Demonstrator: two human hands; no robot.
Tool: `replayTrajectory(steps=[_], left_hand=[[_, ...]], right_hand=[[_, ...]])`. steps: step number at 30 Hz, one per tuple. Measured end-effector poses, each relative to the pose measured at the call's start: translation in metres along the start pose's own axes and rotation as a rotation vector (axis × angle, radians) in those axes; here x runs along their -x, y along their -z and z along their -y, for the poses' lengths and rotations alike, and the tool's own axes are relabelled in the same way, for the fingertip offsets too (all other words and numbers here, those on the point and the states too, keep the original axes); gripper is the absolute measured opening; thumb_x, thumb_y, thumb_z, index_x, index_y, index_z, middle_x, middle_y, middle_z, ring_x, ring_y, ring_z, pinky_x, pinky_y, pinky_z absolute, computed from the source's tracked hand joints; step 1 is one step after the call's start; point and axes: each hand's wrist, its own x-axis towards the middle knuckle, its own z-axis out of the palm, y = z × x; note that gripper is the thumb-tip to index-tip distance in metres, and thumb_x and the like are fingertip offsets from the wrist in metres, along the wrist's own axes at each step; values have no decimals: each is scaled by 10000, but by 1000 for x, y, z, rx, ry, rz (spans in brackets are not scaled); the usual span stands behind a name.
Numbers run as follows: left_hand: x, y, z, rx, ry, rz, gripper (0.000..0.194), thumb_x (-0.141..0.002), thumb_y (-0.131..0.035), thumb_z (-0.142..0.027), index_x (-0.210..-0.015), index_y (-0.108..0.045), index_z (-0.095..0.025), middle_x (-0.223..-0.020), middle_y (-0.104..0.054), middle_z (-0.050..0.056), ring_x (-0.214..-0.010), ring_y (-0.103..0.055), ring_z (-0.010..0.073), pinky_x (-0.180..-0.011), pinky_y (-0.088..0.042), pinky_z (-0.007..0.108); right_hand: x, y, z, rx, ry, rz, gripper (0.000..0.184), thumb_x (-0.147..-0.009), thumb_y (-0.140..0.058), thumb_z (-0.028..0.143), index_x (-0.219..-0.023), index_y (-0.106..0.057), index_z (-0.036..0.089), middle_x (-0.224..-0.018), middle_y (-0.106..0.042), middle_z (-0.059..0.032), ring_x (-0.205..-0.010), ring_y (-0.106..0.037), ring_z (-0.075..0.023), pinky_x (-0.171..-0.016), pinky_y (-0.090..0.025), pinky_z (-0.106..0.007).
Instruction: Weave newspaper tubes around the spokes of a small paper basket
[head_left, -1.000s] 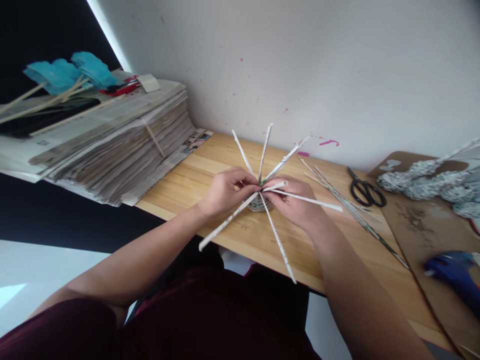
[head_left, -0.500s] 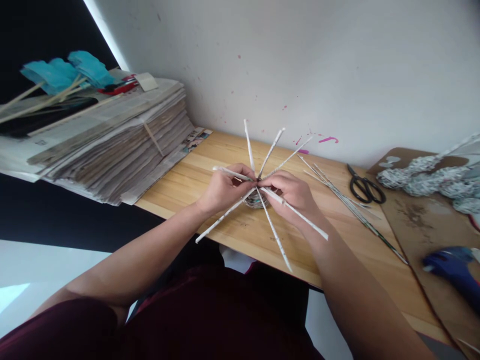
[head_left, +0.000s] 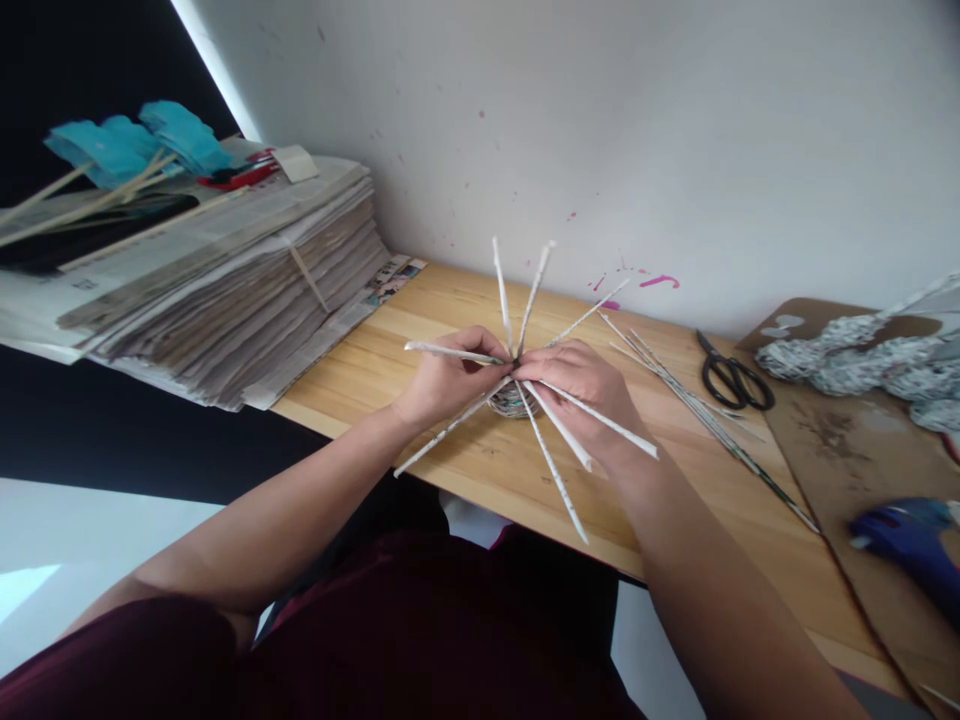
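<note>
Between my hands is a small round weave (head_left: 513,402) of rolled paper, low over the wooden table. Several white rolled-paper sticks (head_left: 553,470) fan out from its centre like spokes. My left hand (head_left: 452,382) pinches the weave's centre from the left, with one paper stick lying across its fingers. From the other side my right hand (head_left: 576,385) closes its fingers on the paper sticks at the same centre. Two sticks slant out below the right hand toward the front. The fingertips of both hands nearly meet, and they hide part of the centre.
Loose thin paper sticks (head_left: 694,415) lie to the right beside black scissors (head_left: 724,375). Farther right are a cardboard sheet (head_left: 832,440), a blue glue gun (head_left: 904,540) and woven paper pieces (head_left: 832,350). A tall newspaper stack (head_left: 247,280) stands at left, against the wall.
The spokes have shifted: one at the right front has separated from its neighbour, and the stick over my left hand reaches farther left. Both hands stay at the centre.
</note>
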Motion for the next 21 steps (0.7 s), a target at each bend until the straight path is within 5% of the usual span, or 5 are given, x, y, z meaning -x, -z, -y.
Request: replayTrajectory(steps=[7, 16, 21], left_hand=[[0, 2, 7, 77, 19, 21, 179, -789, -827, -288, -826, -718, -151, -827, -752, 49, -748, -698, 140, -691, -571, 262], [-1, 5, 14, 270, 104, 80, 250, -799, -837, -339, -849, -681, -151, -795, -757, 48, -711, -709, 141, -692, -592, 273], [-1, 4, 13, 261, 84, 66, 229, -808, -817, -321, -844, -670, -149, -748, -735, 33, -655, -676, 122, -642, -563, 250]], right_hand=[[-2, 3, 3, 4, 32, 45, 283, -1002, -546, 139, -991, -783, 293, -1040, -812, -25, -983, -697, -226, -897, -550, -410], [0, 4, 8, -88, -110, 38, 203, -990, -609, 189, -1017, -784, 288, -957, -784, -23, -920, -674, -209, -846, -553, -385], [-1, 2, 7, -81, -50, 38, 213, -1003, -603, 198, -980, -794, 290, -945, -790, -21, -887, -682, -202, -841, -555, -384]])
